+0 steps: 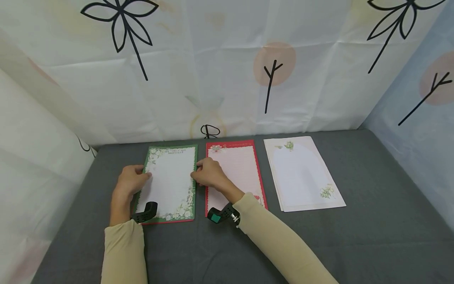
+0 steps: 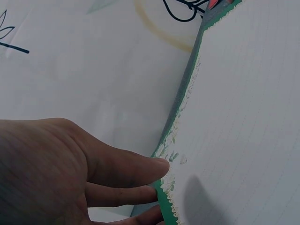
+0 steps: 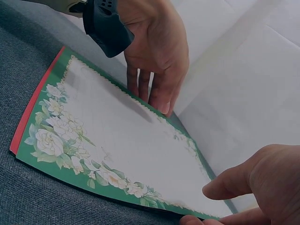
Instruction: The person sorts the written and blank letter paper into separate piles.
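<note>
A sheet of letter paper (image 1: 168, 177) with a green floral border lies at the left of the table in the head view. A thin red edge (image 3: 33, 110) of another sheet shows beneath it in the right wrist view. My left hand (image 1: 131, 180) pinches the green sheet's left edge, thumb on top and fingers at and below the edge. At the opposite edge my right hand (image 1: 211, 173) pinches it, thumb over the border. The right hand is above part of a red-bordered sheet (image 1: 235, 165) lying beside it.
Cream sheets with green plant prints (image 1: 301, 173) lie stacked, slightly offset, farther right. A dark grey cloth (image 1: 372, 236) covers the table. White printed curtains (image 1: 213, 71) stand behind and along both sides. Each wrist wears a black band (image 1: 147, 213).
</note>
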A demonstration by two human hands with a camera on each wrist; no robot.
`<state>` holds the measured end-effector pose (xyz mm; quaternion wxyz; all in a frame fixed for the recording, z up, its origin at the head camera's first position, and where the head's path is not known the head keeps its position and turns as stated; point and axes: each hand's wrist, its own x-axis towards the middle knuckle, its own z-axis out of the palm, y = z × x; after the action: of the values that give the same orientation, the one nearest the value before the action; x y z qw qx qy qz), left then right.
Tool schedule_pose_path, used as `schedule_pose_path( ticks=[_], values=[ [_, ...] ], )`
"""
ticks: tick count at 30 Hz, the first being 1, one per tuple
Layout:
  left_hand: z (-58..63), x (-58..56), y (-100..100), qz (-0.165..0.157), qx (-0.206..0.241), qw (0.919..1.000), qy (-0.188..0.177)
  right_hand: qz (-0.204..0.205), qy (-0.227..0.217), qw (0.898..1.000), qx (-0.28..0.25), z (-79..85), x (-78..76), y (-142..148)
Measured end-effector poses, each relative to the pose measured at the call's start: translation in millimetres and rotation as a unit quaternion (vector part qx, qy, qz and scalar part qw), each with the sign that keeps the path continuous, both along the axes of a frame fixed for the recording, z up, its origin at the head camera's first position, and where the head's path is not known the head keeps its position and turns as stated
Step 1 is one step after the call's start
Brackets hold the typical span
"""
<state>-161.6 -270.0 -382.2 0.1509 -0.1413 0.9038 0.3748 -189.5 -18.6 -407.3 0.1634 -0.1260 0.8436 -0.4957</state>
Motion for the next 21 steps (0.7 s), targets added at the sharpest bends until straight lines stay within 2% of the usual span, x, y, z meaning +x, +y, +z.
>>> schedule_pose_path(
  ticks=[11,17,21],
  values=[
    [-0.4,0.2,3,0.017,-0.009,0.9996,0.021,-0.003,-0.005,1.0,-0.001,2.1,0.5,2],
    [5.7,1.0,7,0.019,-0.019,0.9989,0.04,-0.006,-0.009,0.999,-0.031,5.8,3.1,8],
    [11.1,1.8,14,0.016,-0.007,0.9983,0.056,-0.004,-0.008,0.999,-0.042,10.1,5.4,15]
  ],
)
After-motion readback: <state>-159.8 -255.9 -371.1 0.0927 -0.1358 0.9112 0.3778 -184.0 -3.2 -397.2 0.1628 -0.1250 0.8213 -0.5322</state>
